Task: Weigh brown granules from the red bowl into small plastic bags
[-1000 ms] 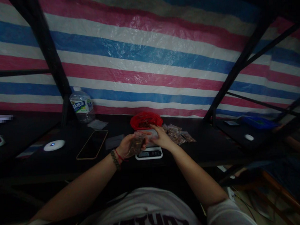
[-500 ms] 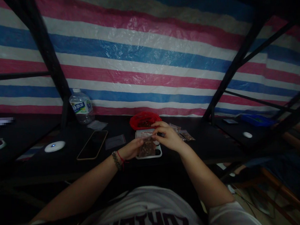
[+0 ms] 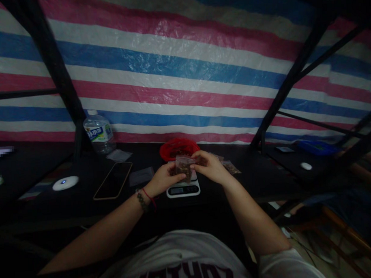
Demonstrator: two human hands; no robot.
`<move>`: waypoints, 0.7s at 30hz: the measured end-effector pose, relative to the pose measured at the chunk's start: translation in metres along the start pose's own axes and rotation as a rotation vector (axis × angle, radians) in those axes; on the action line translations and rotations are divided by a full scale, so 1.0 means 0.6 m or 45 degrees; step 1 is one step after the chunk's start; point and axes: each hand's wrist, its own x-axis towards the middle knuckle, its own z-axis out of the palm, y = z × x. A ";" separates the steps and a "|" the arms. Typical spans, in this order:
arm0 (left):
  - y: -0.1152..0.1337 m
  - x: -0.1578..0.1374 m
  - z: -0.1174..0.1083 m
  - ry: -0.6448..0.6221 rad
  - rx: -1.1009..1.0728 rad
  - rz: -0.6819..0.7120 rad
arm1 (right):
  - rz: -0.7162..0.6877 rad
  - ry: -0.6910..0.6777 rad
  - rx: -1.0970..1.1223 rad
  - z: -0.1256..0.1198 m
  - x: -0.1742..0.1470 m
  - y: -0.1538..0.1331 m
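Note:
A small clear plastic bag (image 3: pixel 183 166) with brown bits inside is held upright between both hands, above a white digital scale (image 3: pixel 183 190). My left hand (image 3: pixel 163 180) grips its left side and my right hand (image 3: pixel 211 167) pinches its top right edge. Just behind the bag stands a red bowl (image 3: pixel 179 147) holding more of the brown stuff. Several filled small bags (image 3: pixel 230 166) lie on the black table to the right of my right hand.
On the black table (image 3: pixel 84 203) lie a phone (image 3: pixel 113 180), an empty clear bag (image 3: pixel 141 176), a round white puck with a blue light (image 3: pixel 65 183) and a water bottle (image 3: pixel 99 133). Black frame posts (image 3: pixel 71 102) rise at left and right before a striped tarp (image 3: pixel 183 74).
The bag has been lifted from low over the scale up to in front of the red bowl. My right hand moved from the bowl to the bag's top edge.

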 end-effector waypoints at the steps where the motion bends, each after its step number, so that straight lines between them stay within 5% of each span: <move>1: 0.000 0.000 0.001 0.014 -0.007 0.006 | 0.010 -0.007 0.005 0.000 0.001 0.003; 13: 0.032 -0.014 0.013 -0.133 -0.081 0.014 | -0.089 -0.087 -0.097 0.000 -0.009 -0.020; 21: 0.046 -0.016 0.008 0.315 0.048 0.048 | -0.013 0.010 -0.027 -0.001 -0.009 -0.022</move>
